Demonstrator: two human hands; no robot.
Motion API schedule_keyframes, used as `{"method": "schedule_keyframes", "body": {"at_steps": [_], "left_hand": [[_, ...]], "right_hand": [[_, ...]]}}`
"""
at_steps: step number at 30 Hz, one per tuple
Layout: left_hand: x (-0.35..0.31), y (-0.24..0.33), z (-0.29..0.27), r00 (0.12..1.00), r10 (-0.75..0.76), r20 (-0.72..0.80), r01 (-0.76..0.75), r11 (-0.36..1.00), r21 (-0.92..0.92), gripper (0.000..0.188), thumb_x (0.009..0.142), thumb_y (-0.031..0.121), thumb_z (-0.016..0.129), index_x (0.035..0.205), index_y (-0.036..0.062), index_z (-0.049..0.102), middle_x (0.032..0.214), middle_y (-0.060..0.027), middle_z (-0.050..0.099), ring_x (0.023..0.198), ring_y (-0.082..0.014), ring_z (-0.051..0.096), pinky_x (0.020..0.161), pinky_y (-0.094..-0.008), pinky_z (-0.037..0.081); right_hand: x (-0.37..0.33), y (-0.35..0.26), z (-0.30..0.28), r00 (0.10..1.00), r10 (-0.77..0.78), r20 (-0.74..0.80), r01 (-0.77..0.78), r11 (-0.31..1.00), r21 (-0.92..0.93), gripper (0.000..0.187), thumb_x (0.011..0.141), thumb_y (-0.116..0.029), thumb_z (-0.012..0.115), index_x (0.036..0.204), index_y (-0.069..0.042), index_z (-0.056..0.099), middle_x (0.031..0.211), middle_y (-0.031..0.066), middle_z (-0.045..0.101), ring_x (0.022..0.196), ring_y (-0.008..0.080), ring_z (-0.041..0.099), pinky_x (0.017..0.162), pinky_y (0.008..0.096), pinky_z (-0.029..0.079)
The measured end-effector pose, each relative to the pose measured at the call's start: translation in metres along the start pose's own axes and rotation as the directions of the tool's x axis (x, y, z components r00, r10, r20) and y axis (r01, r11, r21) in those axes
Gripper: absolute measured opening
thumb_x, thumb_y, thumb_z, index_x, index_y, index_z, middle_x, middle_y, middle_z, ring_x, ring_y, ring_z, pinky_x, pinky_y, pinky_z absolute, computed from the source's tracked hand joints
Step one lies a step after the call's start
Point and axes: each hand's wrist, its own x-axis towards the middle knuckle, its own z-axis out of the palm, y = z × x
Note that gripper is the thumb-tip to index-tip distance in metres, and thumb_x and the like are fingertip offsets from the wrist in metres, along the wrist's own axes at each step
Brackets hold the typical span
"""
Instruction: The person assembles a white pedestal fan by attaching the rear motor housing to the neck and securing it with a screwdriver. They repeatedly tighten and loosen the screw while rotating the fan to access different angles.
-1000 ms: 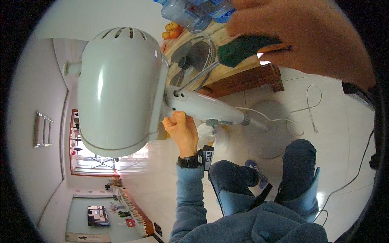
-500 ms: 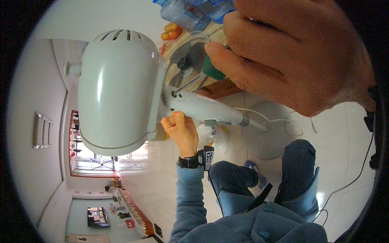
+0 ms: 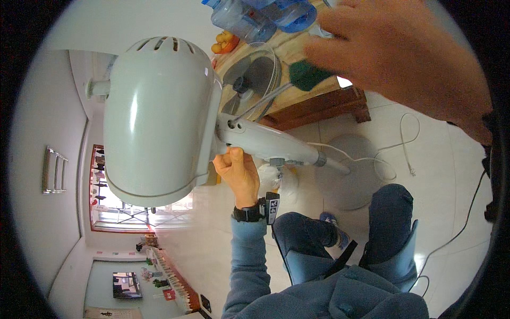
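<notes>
The pale grey motor housing [image 3: 154,122] of the standing fan fills the upper left of the frame, and its neck [image 3: 276,141] goes slanting from the centre down toward the round base [image 3: 340,191] at centre right. The screwdriver [image 3: 308,75] with green handle lies slantwise in the upper centre, its tip at the hole nearest to the housing. In my judgement, the main risk is here: if the shaft is pushed sideways, the tip could slip out of the hole and scratch the neck, or go toward the left hand [image 3: 239,175], which is just below. Also the heavy-looking head stands high above its base — a strong push from the upper side could make it swing or tilt, if the left hand gives too little support. The left forearm rises from the lower edge almost upright; its thumb and curled fingers press close together at the lower side of the neck, but whether they pinch some small part I cannot tell. The right hand [image 3: 388,48] enters from the right edge, blurred, with its fingers stretched to the left over the handle's end — they look partly spread, and I cannot tell if they really grip it.
</notes>
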Motion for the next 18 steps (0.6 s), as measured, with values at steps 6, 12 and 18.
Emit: {"method": "schedule_keyframes", "body": {"at_steps": [6,12,18], "left_hand": [[-0.002,-0.002,-0.010,0.988,-0.050,0.143,0.041,0.997,0.065,0.037,0.088,0.016,0.063,0.121,0.0096,0.047,0.125,-0.0080,0.053,0.112,-0.0237,0.054,0.096,-0.0401,0.046],[0.001,0.000,-0.002,0.998,-0.067,0.001,0.067,0.997,-0.026,0.027,0.084,0.007,0.068,0.082,0.0119,0.041,0.081,0.0020,0.052,0.081,-0.0104,0.053,0.080,-0.0317,0.049],[-0.001,0.001,-0.001,0.996,-0.083,-0.026,0.083,0.997,-0.005,0.025,0.084,0.007,0.068,0.083,0.0126,0.044,0.083,0.0019,0.054,0.081,-0.0103,0.053,0.080,-0.0305,0.048]], "right_hand": [[-0.002,-0.004,-0.004,0.990,-0.115,-0.086,0.109,0.992,-0.064,0.038,0.082,-0.035,0.069,0.097,-0.002,0.059,0.075,0.0088,0.059,0.066,0.0138,0.059,0.061,0.0257,0.049],[0.012,0.008,-0.023,0.837,0.134,0.531,-0.364,0.860,0.357,0.037,0.082,-0.034,0.069,0.097,-0.002,0.058,0.077,0.0087,0.059,0.065,0.0137,0.059,0.059,0.0251,0.048],[0.003,-0.001,-0.003,0.982,-0.187,0.039,0.186,0.982,0.035,0.036,0.082,-0.032,0.068,0.100,-0.002,0.058,0.079,0.0099,0.059,0.056,0.0146,0.058,0.046,0.0254,0.046]]}}
